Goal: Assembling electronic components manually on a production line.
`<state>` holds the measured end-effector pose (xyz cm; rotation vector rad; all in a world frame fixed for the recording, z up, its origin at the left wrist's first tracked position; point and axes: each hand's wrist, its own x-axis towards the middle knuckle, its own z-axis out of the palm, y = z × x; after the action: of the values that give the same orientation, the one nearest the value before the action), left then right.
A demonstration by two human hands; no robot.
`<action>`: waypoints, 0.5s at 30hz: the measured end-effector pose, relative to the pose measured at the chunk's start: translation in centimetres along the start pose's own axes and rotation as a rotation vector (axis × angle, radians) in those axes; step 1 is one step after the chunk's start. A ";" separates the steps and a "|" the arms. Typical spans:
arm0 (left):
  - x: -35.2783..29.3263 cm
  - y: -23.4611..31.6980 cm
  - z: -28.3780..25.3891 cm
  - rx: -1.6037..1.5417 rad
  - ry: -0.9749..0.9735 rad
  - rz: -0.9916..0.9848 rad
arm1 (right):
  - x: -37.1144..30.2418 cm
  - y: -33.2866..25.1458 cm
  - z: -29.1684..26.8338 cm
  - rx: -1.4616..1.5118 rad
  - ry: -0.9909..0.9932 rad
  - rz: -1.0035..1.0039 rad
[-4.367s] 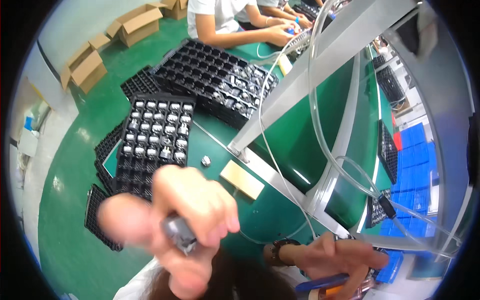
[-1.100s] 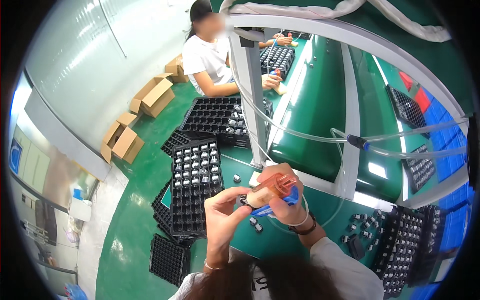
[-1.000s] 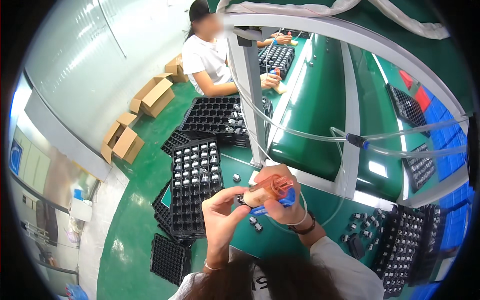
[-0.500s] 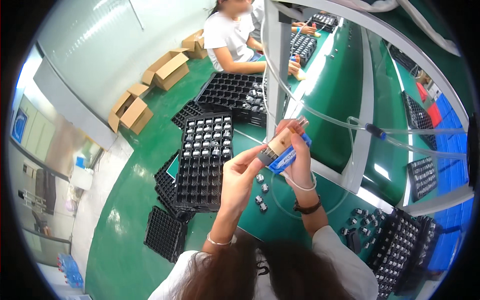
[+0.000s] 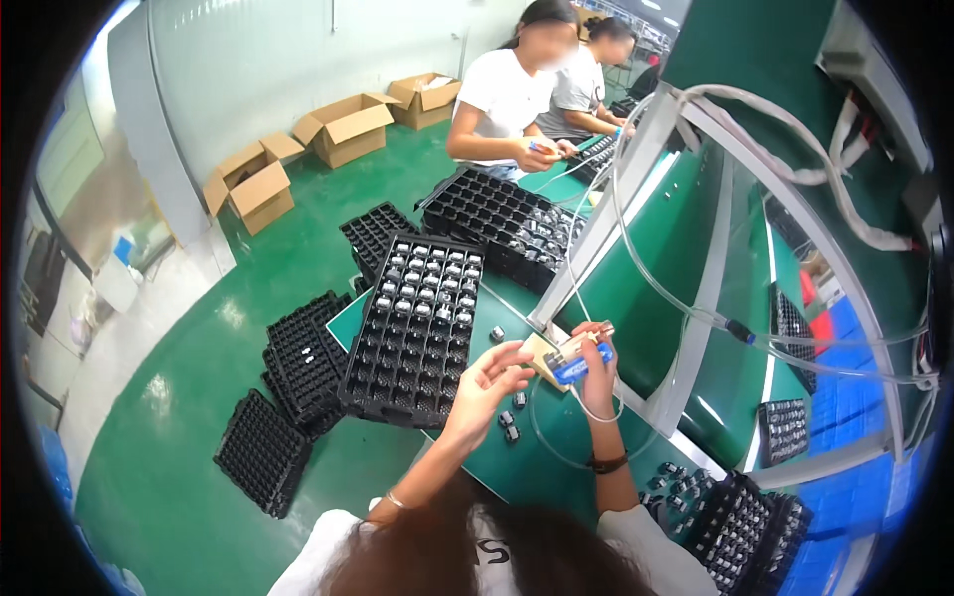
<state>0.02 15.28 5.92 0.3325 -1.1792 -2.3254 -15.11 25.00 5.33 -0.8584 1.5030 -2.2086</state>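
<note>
My right hand (image 5: 596,382) is closed round a blue hand-held tool (image 5: 574,371), its fingers curled over the top. A small grey piece shows at the tool's left end; its kind is too small to tell. A tan block (image 5: 540,360) lies just left of and partly behind the tool. My left hand (image 5: 485,389) is open, fingers apart and fingertips close to the tan block; I see nothing held in it. Several small silver-and-black metal parts (image 5: 509,427) lie on the green bench below. Left of my left hand, a black compartment tray (image 5: 407,368) holds similar parts in its far rows.
More black trays (image 5: 298,353) are stacked at the left. Another part-filled tray (image 5: 497,219) lies ahead, near two co-workers. A metal post (image 5: 621,209) and clear hoses (image 5: 686,303) stand close beyond my right hand. Loose parts (image 5: 676,487) and filled trays (image 5: 745,526) are at lower right.
My left hand has come away from the piece by the tool and its fingers have opened. My right hand still grips the blue tool, now lower. The whole view has shifted.
</note>
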 end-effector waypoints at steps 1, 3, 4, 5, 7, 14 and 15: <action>-0.5 -0.2 -0.6 0.006 0.024 -0.039 | 0.3 1.2 -1.1 -0.175 -0.010 -0.044; -1.5 -0.4 -1.9 -0.002 0.031 -0.059 | 0.5 1.7 -1.6 -0.495 -0.022 -0.080; -2.1 -0.5 -2.4 0.004 0.028 -0.075 | 1.0 3.7 -3.1 -0.706 -0.022 -0.149; -2.4 -0.7 -2.8 0.010 0.049 -0.083 | 1.3 4.9 -3.6 -0.788 -0.004 -0.157; -3.1 -0.4 -3.2 -0.014 0.069 -0.086 | 1.7 6.0 -3.9 -0.885 0.004 -0.147; -4.7 -1.1 -4.3 -0.041 0.106 -0.115 | 1.4 8.2 -4.9 -0.920 -0.023 -0.127; -4.8 -1.2 -4.4 -0.043 0.106 -0.116 | 1.5 8.5 -4.9 -0.901 -0.023 -0.106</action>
<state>5.60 15.47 2.32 0.5143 -1.0842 -2.3962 -19.94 24.35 -3.28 -1.2036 2.5222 -1.4990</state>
